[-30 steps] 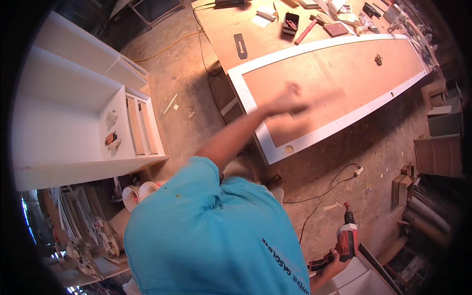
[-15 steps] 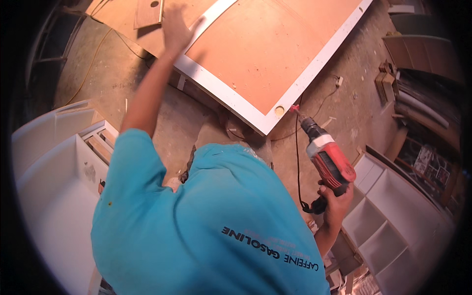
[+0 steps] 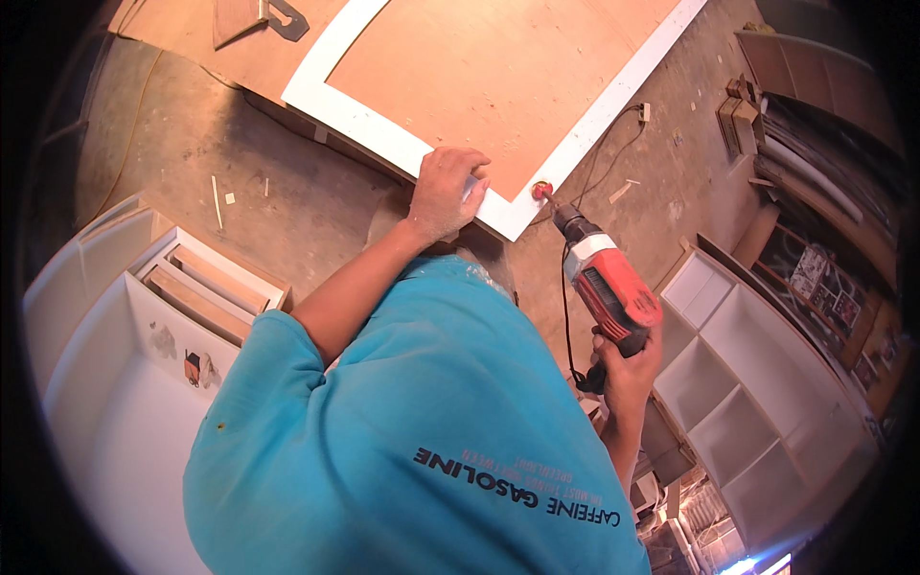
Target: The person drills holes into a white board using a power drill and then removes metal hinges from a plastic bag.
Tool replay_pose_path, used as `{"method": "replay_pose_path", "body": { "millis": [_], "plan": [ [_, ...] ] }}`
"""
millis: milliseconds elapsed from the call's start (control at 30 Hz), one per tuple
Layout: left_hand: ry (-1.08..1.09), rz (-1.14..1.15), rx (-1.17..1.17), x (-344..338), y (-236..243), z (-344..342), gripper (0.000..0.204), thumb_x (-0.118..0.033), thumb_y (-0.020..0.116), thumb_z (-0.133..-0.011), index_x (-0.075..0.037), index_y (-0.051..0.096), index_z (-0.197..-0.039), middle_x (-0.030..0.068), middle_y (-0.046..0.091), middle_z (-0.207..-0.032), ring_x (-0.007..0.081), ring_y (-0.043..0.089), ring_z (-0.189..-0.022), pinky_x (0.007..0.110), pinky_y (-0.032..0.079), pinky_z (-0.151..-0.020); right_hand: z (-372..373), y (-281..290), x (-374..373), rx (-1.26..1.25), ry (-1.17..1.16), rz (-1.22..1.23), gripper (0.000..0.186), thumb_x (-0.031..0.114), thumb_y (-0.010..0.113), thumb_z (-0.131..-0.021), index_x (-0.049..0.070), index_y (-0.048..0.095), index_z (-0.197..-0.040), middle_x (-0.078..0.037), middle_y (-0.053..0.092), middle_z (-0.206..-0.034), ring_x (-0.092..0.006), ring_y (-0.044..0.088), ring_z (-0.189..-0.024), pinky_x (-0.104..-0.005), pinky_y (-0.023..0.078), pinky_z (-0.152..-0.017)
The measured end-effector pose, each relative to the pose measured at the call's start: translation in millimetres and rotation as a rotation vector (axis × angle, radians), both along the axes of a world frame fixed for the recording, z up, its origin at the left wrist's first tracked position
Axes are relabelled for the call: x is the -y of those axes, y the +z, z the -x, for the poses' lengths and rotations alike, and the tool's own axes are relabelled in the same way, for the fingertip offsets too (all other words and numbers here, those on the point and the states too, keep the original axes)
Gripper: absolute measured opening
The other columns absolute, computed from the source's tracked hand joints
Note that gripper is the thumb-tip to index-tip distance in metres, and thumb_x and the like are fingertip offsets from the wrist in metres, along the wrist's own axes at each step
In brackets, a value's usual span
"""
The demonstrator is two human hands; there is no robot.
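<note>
My right hand (image 3: pixel 629 369) is wrapped around the handle of a red and black power drill (image 3: pixel 615 292). The drill points up and left, and its red boring bit (image 3: pixel 542 191) sits at the round recess near the corner of a white-framed panel (image 3: pixel 369 121). Close to that corner, my left hand (image 3: pixel 447 194) presses on the white border, its fingers bent over the strip. The fingertips are partly hidden, but the hand looks closed on the border. The bit covers most of the recess, so its depth cannot be seen.
The drill's black cord (image 3: pixel 567 335) hangs beside it. White cabinet carcasses stand at left (image 3: pixel 120 374) and right (image 3: pixel 738 402). A wooden piece (image 3: pixel 238 17) and a dark notched flat piece (image 3: pixel 288 21) lie on the board at far left. Offcuts (image 3: pixel 218 201) litter the concrete floor.
My left hand has come back from the far left side of the panel to the border near the corner. The drill has moved up and left, bringing its bit to the recess.
</note>
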State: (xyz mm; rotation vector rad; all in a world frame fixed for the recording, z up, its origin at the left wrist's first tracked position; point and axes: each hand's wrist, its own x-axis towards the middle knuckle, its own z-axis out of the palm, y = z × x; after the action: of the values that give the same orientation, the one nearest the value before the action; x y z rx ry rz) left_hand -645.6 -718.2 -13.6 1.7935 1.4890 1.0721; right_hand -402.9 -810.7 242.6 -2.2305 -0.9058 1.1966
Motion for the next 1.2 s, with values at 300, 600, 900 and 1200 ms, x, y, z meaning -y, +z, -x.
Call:
{"method": "replay_pose_path", "body": {
  "millis": [300, 600, 900, 1200],
  "plan": [
    [0.054, 0.120, 0.059, -11.5, 34.7, -19.5, 0.041, -0.012, 0.079, -0.079, -0.010, 0.064, -0.117, 0.0083, 0.067, -0.118, 0.0313, 0.060, -0.109, 0.044, 0.043, -0.098, 12.6, 30.6, -62.0, 0.258, 0.510, 0.129, 0.076, -0.004, 0.064, -0.075, 0.006, 0.048, -0.148, -0.022, 0.070, -0.119, -0.0334, 0.071, -0.110, -0.0357, 0.052, -0.094],
    [-0.388, 0.073, 0.616, -37.5, 90.2, -115.9, 0.074, -0.079, 0.064, -0.077, -0.007, 0.070, -0.093, 0.0123, 0.069, -0.089, 0.0339, 0.068, -0.089, 0.046, 0.053, -0.080, 19.2, 23.7, -111.7, 0.285, 0.614, 0.212, 0.072, -0.004, 0.068, -0.074, 0.003, 0.049, -0.143, -0.020, 0.067, -0.123, -0.0304, 0.067, -0.114, -0.0395, 0.050, -0.099],
    [-0.253, 0.009, 0.653, -34.2, 83.9, -132.6, 0.081, -0.087, 0.063, -0.069, -0.007, 0.063, -0.075, 0.0109, 0.062, -0.071, 0.0335, 0.063, -0.068, 0.045, 0.049, -0.064, 11.6, 20.0, -115.6, 0.322, 0.637, 0.248, 0.072, -0.004, 0.073, -0.076, 0.000, 0.047, -0.144, -0.019, 0.066, -0.126, -0.0262, 0.066, -0.117, -0.0378, 0.049, -0.102],
    [-0.184, -0.106, 0.713, -23.2, 81.4, -129.0, 0.085, -0.090, 0.061, -0.063, -0.006, 0.064, -0.078, 0.0088, 0.066, -0.081, 0.0309, 0.066, -0.077, 0.042, 0.052, -0.070, 3.0, 10.8, -88.4, 0.266, 0.634, 0.164, 0.082, 0.007, 0.085, -0.078, 0.000, 0.043, -0.148, -0.021, 0.069, -0.124, -0.0259, 0.070, -0.112, -0.0377, 0.054, -0.097]
  ]
}}
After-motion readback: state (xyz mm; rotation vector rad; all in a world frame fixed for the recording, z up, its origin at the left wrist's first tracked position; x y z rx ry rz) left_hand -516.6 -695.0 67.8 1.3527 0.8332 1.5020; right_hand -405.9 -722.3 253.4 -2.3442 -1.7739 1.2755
